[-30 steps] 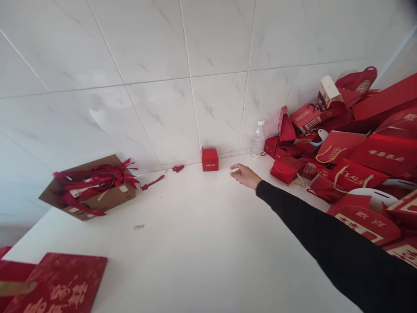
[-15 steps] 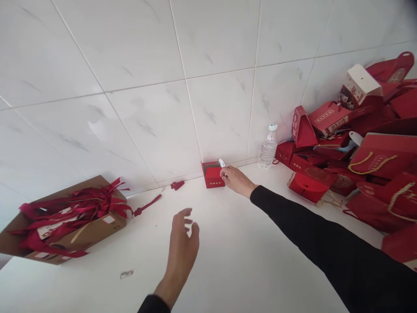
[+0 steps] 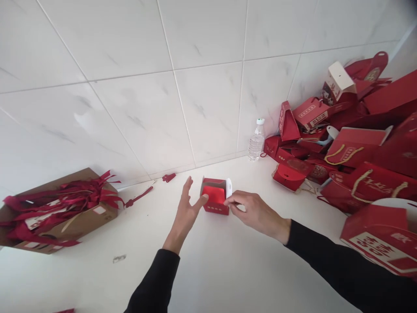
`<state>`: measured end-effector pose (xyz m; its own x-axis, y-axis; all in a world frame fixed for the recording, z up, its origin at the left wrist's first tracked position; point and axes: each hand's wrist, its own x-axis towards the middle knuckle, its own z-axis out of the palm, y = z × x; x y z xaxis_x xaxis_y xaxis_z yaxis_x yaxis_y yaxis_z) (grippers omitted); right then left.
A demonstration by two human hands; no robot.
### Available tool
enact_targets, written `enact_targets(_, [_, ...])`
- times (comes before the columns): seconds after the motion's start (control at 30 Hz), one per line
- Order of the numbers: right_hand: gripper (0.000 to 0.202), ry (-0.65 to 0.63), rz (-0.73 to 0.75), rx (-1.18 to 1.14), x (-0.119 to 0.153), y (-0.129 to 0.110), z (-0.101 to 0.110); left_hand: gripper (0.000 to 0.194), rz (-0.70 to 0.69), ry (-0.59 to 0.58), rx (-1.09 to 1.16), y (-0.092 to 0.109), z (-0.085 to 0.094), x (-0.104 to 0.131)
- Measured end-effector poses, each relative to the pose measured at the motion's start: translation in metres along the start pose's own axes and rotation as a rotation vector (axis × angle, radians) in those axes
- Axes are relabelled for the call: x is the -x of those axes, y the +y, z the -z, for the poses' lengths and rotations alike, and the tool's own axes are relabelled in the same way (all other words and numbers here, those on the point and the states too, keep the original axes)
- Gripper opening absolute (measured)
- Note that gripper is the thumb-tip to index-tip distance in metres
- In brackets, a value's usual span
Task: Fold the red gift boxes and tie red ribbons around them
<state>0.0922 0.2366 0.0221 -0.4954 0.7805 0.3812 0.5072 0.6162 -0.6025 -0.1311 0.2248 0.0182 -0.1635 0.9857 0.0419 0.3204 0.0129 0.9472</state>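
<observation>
A small red gift box [image 3: 216,208] with gold lettering stands on the white table, its top flaps up and a white inner side showing on the right flap. My right hand [image 3: 257,213] pinches the box's right side near that flap. At the box's left front corner is my left hand [image 3: 187,208], thumb close to or touching the front panel and fingers spread. Whether the left thumb presses on the card cannot be made out.
A cardboard box [image 3: 87,226] full of dark red ribbons stands at the left. Small red ribbon pieces [image 3: 168,177] lie near the tiled wall. A clear plastic bottle [image 3: 256,141] stands beside a large heap of red gift boxes [image 3: 312,113] on the right.
The gift box has come away from the wall, nearer to me, in my right hand. My left hand has moved up to the box's left side. The view has shifted slightly right.
</observation>
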Motion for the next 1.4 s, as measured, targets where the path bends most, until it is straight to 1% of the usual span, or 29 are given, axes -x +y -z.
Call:
enact_targets(0.07, [0.02, -0.036, 0.0, -0.044, 0.028, -0.008, 0.013, 0.081, -0.032, -0.106, -0.042, -0.002, -0.002, 0.022])
enact_targets(0.1, [0.019, -0.062, -0.001, -0.063, 0.041, -0.011, 0.019, 0.08, -0.055, -0.141, -0.073, -0.003, -0.005, 0.037])
enact_targets(0.17, [0.015, -0.103, -0.004, -0.098, 0.068, -0.017, 0.027, 0.074, -0.12, -0.167, -0.14, -0.006, -0.013, 0.068])
enact_targets(0.2, [0.014, -0.101, -0.008, -0.111, 0.08, -0.019, 0.029, 0.07, -0.161, -0.164, -0.173, -0.007, -0.018, 0.085])
enact_targets(0.23, [0.018, -0.079, -0.018, -0.123, 0.092, -0.022, 0.029, 0.067, -0.205, -0.156, -0.203, -0.009, -0.023, 0.101])
enact_targets(0.33, [0.053, 0.024, -0.07, -0.132, 0.121, -0.029, 0.021, 0.061, -0.323, -0.173, -0.352, -0.01, -0.037, 0.139])
enact_targets(0.37, [0.057, 0.019, -0.072, -0.117, 0.127, -0.032, 0.019, 0.062, -0.348, -0.188, -0.413, -0.01, -0.04, 0.148])
enact_targets(0.43, [0.049, -0.043, -0.041, -0.061, 0.135, -0.036, 0.014, 0.064, -0.356, -0.232, -0.505, -0.009, -0.043, 0.161])
enact_targets(0.5, [0.04, -0.098, 0.001, 0.006, 0.139, -0.04, 0.012, 0.063, -0.306, -0.274, -0.509, -0.006, -0.044, 0.168])
enact_targets(0.57, [0.035, -0.104, 0.012, 0.045, 0.141, -0.044, 0.011, 0.06, -0.22, -0.28, -0.44, -0.003, -0.044, 0.173])
enact_targets(0.63, [0.033, -0.101, 0.009, 0.046, 0.144, -0.047, 0.011, 0.058, -0.143, -0.242, -0.357, 0.0, -0.045, 0.177])
enact_targets(0.7, [0.03, -0.092, 0.003, 0.031, 0.148, -0.051, 0.01, 0.058, -0.106, -0.184, -0.303, 0.001, -0.048, 0.181])
enact_targets(0.77, [0.03, -0.07, -0.007, 0.016, 0.151, -0.056, 0.009, 0.06, -0.1, -0.143, -0.269, 0.001, -0.05, 0.186])
enact_targets(0.87, [0.031, -0.031, -0.026, -0.003, 0.155, -0.062, 0.008, 0.061, -0.085, -0.117, -0.22, 0.001, -0.052, 0.195])
enact_targets(0.97, [0.028, -0.031, -0.004, 0.006, 0.158, -0.064, 0.006, 0.056, -0.067, -0.101, -0.257, 0.003, -0.057, 0.205])
enact_targets(1.07, [0.027, -0.015, 0.043, 0.07, 0.165, -0.058, -0.002, 0.053, -0.125, -0.103, -0.357, 0.005, -0.06, 0.213])
enact_targets(1.1, [0.027, 0.002, 0.051, 0.086, 0.167, -0.054, -0.006, 0.054, -0.137, -0.105, -0.36, 0.005, -0.059, 0.213])
enact_targets(1.27, [0.035, 0.084, 0.068, 0.082, 0.171, -0.038, -0.024, 0.057, -0.095, -0.079, -0.187, 0.0, -0.05, 0.209])
enact_targets(1.4, [0.036, 0.11, 0.082, 0.109, 0.171, -0.032, -0.029, 0.054, -0.127, -0.079, -0.156, -0.006, -0.052, 0.208])
